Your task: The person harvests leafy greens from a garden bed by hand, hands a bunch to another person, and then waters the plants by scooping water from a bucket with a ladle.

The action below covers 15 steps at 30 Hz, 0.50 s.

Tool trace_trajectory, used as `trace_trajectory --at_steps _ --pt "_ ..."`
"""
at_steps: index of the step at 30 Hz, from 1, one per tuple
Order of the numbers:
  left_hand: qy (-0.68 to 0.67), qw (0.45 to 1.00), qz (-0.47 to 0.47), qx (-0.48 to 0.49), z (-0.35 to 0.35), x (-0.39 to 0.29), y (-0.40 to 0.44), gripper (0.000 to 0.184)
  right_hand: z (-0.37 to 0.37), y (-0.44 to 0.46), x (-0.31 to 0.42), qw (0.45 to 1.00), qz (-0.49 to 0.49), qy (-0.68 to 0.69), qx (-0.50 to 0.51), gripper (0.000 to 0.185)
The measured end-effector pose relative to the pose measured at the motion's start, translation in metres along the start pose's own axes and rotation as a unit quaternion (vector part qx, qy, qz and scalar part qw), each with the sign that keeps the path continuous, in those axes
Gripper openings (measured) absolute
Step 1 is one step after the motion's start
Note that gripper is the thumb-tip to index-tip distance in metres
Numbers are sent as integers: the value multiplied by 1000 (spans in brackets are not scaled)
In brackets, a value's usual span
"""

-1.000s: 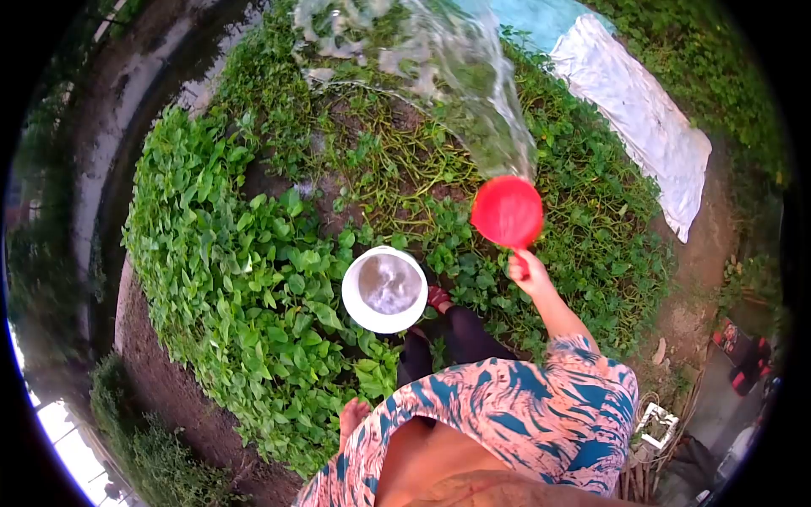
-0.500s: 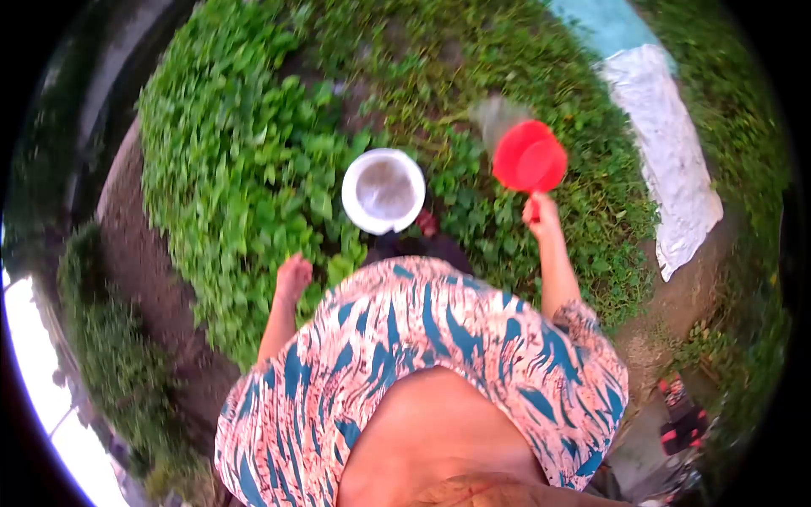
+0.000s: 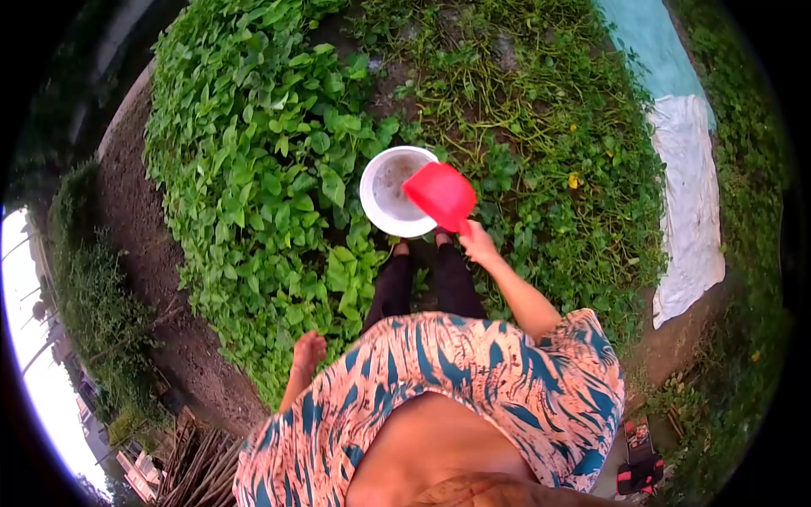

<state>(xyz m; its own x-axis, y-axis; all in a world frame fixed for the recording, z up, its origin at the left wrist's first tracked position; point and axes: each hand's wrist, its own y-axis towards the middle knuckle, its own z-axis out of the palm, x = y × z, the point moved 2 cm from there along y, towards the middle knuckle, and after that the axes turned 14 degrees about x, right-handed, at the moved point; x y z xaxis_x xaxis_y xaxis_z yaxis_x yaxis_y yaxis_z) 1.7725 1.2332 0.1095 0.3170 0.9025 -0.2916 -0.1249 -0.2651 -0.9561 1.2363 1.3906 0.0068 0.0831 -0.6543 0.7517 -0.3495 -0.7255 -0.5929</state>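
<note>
My right hand [image 3: 479, 244] grips the handle of a red plastic dipper [image 3: 443, 193]. The dipper is tipped over toward the left, and its bowl overlaps the right rim of a white bucket [image 3: 369, 196]. Greyish, murky liquid [image 3: 390, 179] shows inside the bucket, which stands on the ground just beyond my feet. Whether the dipper touches the liquid I cannot tell. Low at my left side, my left hand [image 3: 309, 349] is curled into a loose fist with nothing visible in it, above the leafy plants.
Dense broad-leaved plants [image 3: 253, 160] grow on the left, and sparser, trailing vines [image 3: 549, 160] on the right. A white sheet [image 3: 686, 186] and a blue-green sheet [image 3: 650, 42] lie along the right edge. Bare soil [image 3: 144, 228] and a pile of sticks [image 3: 194, 465] are at the left.
My right hand has swung the dipper left, from over the vines to the bucket's rim. A grey blur like thrown liquid beyond the dipper is gone. My left hand stays low and curled.
</note>
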Motion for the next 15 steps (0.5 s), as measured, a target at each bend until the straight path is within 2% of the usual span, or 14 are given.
trace_trajectory --at_steps 1,2,3,5,6,8,11,13,15 --pt "24 1000 -5 17 7 -3 -4 28 24 34 -5 975 -119 -178 -56 51" --pt "14 999 -5 40 6 0 -3 31 38 58 8 977 -24 -213 -9 54" --pt "18 1000 -17 18 7 3 0 34 48 80 20 966 70 -244 37 56" --pt "21 999 -19 19 3 7 1 36 67 124 14 938 43 -343 41 53" --pt "-6 995 20 94 -10 16 7 37 77 145 6 936 46 -348 37 53" --pt "-17 999 -36 12 -8 19 5 31 100 175 -11 938 61 -340 33 53" --pt "-39 997 -70 14 -29 36 21 30 131 191 -42 947 94 -307 -6 50" --pt "0 997 -80 23 -23 30 26 31 173 220 -110 958 167 -232 -7 51" --pt "14 995 -92 27 -18 27 27 32 176 211 -115 968 233 -77 47 54"
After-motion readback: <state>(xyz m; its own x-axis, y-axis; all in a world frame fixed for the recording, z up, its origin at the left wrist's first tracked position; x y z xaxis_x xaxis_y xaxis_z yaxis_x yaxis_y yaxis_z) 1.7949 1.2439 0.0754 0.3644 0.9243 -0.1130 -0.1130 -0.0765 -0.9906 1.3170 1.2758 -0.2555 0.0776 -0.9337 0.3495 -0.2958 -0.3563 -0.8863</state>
